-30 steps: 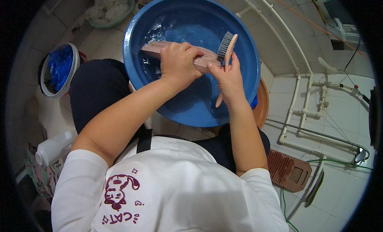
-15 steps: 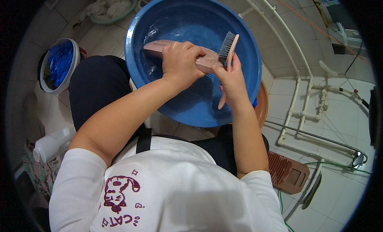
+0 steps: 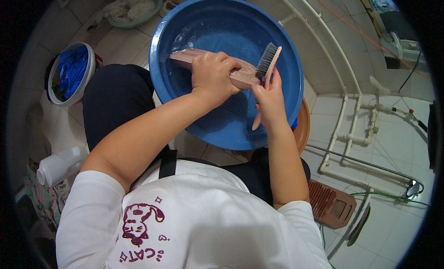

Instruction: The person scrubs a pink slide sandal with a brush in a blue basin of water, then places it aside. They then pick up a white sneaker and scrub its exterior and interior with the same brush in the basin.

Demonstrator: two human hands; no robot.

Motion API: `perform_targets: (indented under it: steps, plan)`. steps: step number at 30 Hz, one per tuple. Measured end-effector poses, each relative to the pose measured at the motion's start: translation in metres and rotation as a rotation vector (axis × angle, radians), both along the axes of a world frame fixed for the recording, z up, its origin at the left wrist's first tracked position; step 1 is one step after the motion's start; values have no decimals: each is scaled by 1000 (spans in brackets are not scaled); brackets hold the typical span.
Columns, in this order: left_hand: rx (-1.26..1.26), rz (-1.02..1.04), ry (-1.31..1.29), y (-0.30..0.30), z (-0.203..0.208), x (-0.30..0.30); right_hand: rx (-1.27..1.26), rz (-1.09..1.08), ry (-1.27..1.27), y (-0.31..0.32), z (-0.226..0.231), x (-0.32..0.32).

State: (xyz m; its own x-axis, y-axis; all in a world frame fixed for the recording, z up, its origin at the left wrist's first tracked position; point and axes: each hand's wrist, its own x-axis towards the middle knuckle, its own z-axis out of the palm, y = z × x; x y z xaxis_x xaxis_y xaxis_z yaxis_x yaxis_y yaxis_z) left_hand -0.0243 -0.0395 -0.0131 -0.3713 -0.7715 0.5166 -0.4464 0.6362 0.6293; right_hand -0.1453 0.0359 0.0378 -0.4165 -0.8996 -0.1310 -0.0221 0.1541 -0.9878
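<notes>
Over the blue basin (image 3: 185,90), left hand (image 3: 212,77) grips a pink sandal (image 3: 243,76); right hand (image 3: 268,97) grasps a brush (image 3: 267,60).

1 head fisheye – looks steeply down, close over blue basin (image 3: 185,90).

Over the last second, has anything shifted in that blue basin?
Hardly anything. The right hand keeps its grip on the brush, bristles against the pink shoe, perhaps nudged slightly along it. The left hand still pins the shoe over the blue basin.
</notes>
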Motion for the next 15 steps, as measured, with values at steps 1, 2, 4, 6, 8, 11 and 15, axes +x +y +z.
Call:
perform_targets:
  steps: [1, 2, 4, 6, 8, 11, 15]
  plan:
    - [3, -4, 7, 1, -2, 1, -8, -6, -14, 1, -1, 1]
    - [5, -3, 10, 0, -3, 1, -16, -11, -27, 1, -3, 3]
    - [6, -4, 15, -1, -4, 0, 14, -13, 2, -1, -1, 5]
    - [12, 13, 10, 3, -4, 1, 14, -7, 42, 0, -3, 5]
    - [11, 14, 9, 2, -1, 0, -21, 4, 101, 1, -8, 0]
    - [2, 10, 0, 4, 0, 1, -65, -26, 99, 1, -9, 6]
    - [9, 11, -12, 3, -2, 1, -70, 3, 81, 0, -11, 3]
